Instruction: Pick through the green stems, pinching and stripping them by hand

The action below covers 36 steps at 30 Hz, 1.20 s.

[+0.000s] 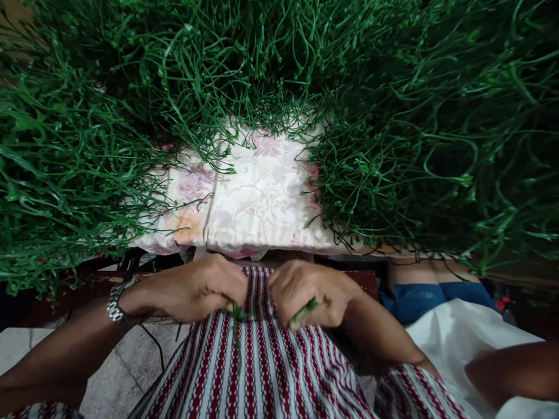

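My left hand (209, 289), a silver wristwatch (116, 302) on its wrist, is closed over the striped cloth on my lap. Thin green stems (237, 337) hang down from its fingers. Close beside it, my right hand (312, 294) is curled shut around a short green stem (303, 314), whose end shows between the fingers. A faint green strand crosses the gap between both hands, but blur hides whether it joins them. Beyond the hands, large heaps of thin, branching green stems (393, 145) cover much of the table.
A pale flowered tablecloth (257, 203) shows between the heaps, its front edge just beyond my hands. Another heap of stems (74, 174) overhangs the table's left front. At right sits another person in blue shorts (419, 297) and a white top (458, 343), close to my right arm.
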Available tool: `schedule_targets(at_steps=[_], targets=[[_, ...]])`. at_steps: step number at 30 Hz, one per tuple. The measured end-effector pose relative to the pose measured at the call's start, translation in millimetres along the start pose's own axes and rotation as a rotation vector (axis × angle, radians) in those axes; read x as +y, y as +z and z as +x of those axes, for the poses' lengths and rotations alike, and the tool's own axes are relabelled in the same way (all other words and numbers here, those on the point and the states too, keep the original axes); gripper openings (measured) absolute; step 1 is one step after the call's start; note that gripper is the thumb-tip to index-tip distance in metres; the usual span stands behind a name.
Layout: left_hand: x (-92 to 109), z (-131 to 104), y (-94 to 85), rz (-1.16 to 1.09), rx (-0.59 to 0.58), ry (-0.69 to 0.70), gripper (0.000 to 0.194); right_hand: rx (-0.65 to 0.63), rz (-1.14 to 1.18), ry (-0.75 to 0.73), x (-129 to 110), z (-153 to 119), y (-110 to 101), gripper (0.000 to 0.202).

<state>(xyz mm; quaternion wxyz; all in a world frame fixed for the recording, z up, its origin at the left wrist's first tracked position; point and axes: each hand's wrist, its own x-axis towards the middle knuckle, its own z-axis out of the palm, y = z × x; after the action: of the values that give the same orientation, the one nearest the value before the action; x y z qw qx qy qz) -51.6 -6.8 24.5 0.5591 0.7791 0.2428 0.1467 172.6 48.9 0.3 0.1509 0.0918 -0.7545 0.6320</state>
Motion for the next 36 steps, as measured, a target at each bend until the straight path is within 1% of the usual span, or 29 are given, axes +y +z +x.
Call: schedule_targets(at_steps=[3, 4, 6, 8, 12, 14, 15, 17, 18, 20, 22, 24, 25, 27, 28, 29, 30, 31, 32, 33, 34, 36], targets=[[-3.8, -4.5, -8.1, -0.035, 0.32, -0.12, 0.02, 0.341, -0.224, 0.183, -8.9, -5.8, -12.3, 0.021], [-5.3, -4.1, -8.9, -0.036, 0.408, -0.159, 0.019, 0.436, -0.288, 0.246, -9.3, -5.1, -13.2, 0.021], [-8.8, -0.3, -6.5, -0.052, 0.53, -0.212, 0.02, 0.588, -0.358, 0.319, -6.2, 0.0, -9.3, 0.021], [-12.9, 6.5, 1.1, -0.093, 0.636, -0.228, 0.02, 0.684, -0.363, 0.328, 1.0, 7.8, 0.2, 0.021], [-21.9, 23.3, 25.0, -0.23, 0.91, -0.265, 0.017, 0.78, -0.382, 0.298, 19.1, 19.4, 22.2, 0.022], [-25.0, 30.3, 35.5, -0.305, 1.005, -0.287, 0.015, 0.87, -0.454, 0.311, 25.8, 20.9, 29.9, 0.016], [-26.0, 32.6, 39.0, -0.341, 1.034, -0.295, 0.014, 0.908, -0.489, 0.312, 27.8, 20.6, 32.3, 0.013], [-26.8, 34.4, 41.3, -0.381, 1.041, -0.311, 0.014, 0.929, -0.547, 0.294, 28.8, 18.4, 33.6, 0.007], [-26.6, 33.8, 40.2, -0.364, 1.01, -0.319, 0.015, 0.907, -0.577, 0.283, 27.8, 16.6, 32.5, 0.006], [-25.0, 30.6, 35.0, -0.216, 0.886, -0.321, 0.019, 0.799, -0.653, 0.277, 22.9, 11.9, 28.1, 0.006], [-20.9, 26.2, 29.1, 0.036, 0.701, -0.27, 0.021, 0.614, -0.733, 0.284, 15.3, 6.6, 22.8, 0.01], [-13.7, 22.1, 26.1, 0.277, 0.483, -0.184, 0.022, 0.382, -0.804, 0.307, 5.9, 1.6, 19.2, 0.01], [-9.1, 20.3, 26.0, 0.358, 0.371, -0.146, 0.021, 0.263, -0.825, 0.319, 0.7, -0.6, 18.3, 0.008], [0.9, 16.7, 27.1, 0.461, 0.172, -0.089, 0.022, 0.032, -0.827, 0.341, -10.0, -4.3, 17.6, 0.004], [5.7, 14.9, 27.3, 0.494, 0.094, -0.075, 0.023, -0.072, -0.811, 0.348, -15.3, -6.2, 17.2, 0.004], [9.7, 13.2, 26.5, 0.516, 0.04, -0.067, 0.024, -0.157, -0.788, 0.35, -20.5, -8.0, 16.2, 0.005], [12.8, 11.7, 24.3, 0.522, 0.022, -0.062, 0.024, -0.214, -0.768, 0.351, -25.4, -10.0, 14.5, 0.008], [14.7, 10.6, 20.7, 0.501, 0.045, -0.071, 0.024, -0.232, -0.757, 0.355, -29.9, -12.0, 11.9, 0.01], [15.4, 10.1, 15.9, 0.441, 0.107, -0.097, 0.024, -0.208, -0.754, 0.36, -33.7, -14.0, 8.4, 0.01], [15.1, 10.4, 10.3, 0.339, 0.205, -0.139, 0.024, -0.141, -0.749, 0.357, -36.6, -15.8, 4.3, 0.009], [14.0, 11.8, 4.6, 0.211, 0.338, -0.178, 0.023, -0.042, -0.73, 0.338, -38.4, -17.2, 0.0, 0.008], [10.5, 17.9, -4.9, -0.074, 0.606, -0.232, 0.019, 0.208, -0.643, 0.254, -38.1, -18.2, -7.6, 0.012]])
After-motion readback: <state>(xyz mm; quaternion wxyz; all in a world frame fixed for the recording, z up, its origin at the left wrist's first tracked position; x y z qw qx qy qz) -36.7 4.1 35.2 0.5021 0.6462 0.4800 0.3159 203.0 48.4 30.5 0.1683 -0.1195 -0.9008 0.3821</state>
